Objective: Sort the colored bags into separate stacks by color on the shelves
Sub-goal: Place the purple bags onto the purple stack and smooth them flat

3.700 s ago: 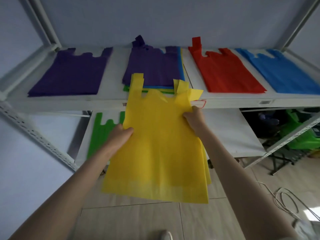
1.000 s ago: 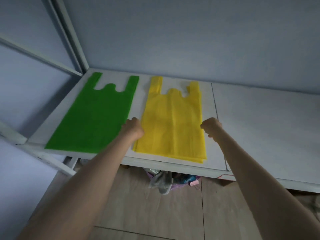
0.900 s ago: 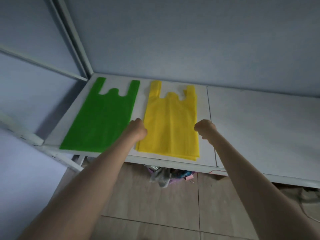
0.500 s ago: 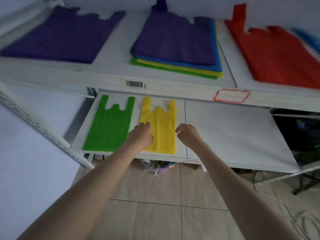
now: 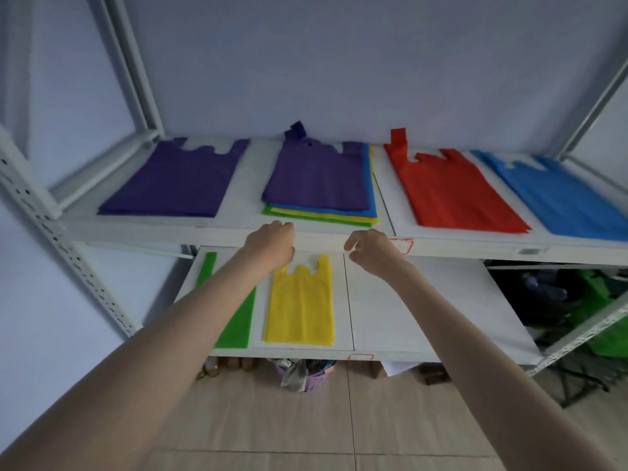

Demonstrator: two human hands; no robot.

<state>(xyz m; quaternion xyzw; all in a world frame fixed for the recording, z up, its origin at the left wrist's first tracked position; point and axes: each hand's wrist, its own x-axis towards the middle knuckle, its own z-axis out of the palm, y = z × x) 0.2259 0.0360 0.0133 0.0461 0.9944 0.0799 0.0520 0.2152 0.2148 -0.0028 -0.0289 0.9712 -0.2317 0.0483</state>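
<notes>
On the upper shelf (image 5: 136, 229) lie a purple bag (image 5: 173, 181) at the left, a mixed pile (image 5: 317, 180) with purple on top over blue, yellow and green layers, a red bag (image 5: 448, 188) and a blue bag (image 5: 557, 195). The lower shelf (image 5: 407, 311) carries a green bag (image 5: 238, 324), partly hidden by my left arm, and a yellow bag (image 5: 300, 307) beside it. My left hand (image 5: 272, 244) and my right hand (image 5: 368, 248) hover at the upper shelf's front edge, just below the mixed pile, fingers curled, holding nothing.
White metal uprights (image 5: 57, 243) frame the shelving at left and right. Under the lower shelf sits a purple bin of rubbish (image 5: 302, 373) on the tiled floor. Dark and green clutter (image 5: 577, 300) fills the space at the right.
The yellow bag was laid on the lower shelf beside the green one and let go. Both hands have since risen from it to the upper shelf's edge, and my view has tilted up.
</notes>
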